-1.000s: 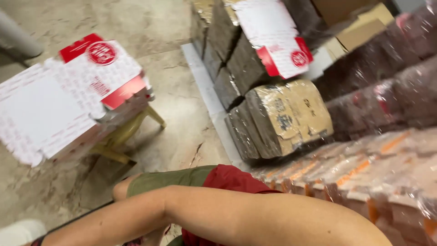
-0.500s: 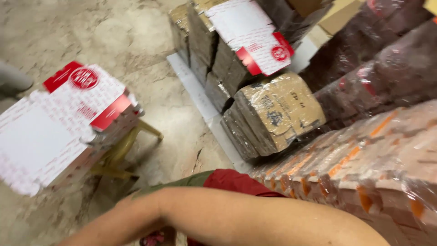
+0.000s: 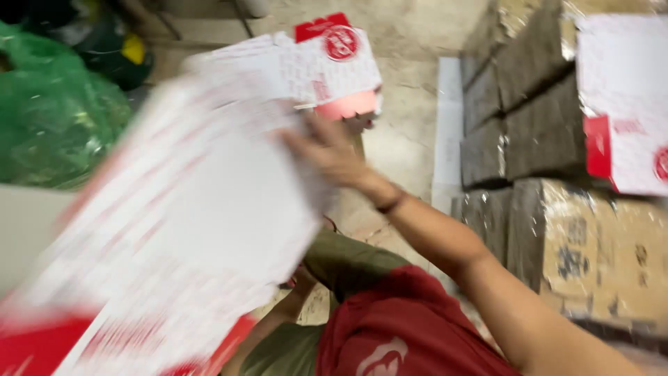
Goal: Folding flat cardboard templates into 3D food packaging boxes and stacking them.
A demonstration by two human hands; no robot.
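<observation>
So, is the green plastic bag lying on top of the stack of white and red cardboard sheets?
No, the green plastic bag sits at the far left on the floor, beside the stack of cardboard sheets, not on it.

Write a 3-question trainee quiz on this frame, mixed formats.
1. True or false: the right hand is on a flat white-and-red carton sheet.
2. What lies at far left? A) green plastic bag B) blue crate C) metal drum
3. Fill in: the wrapped bundles at right are stacked beside bare ______ floor.

Key
1. True, though the sheet is motion-blurred.
2. A
3. concrete
</observation>
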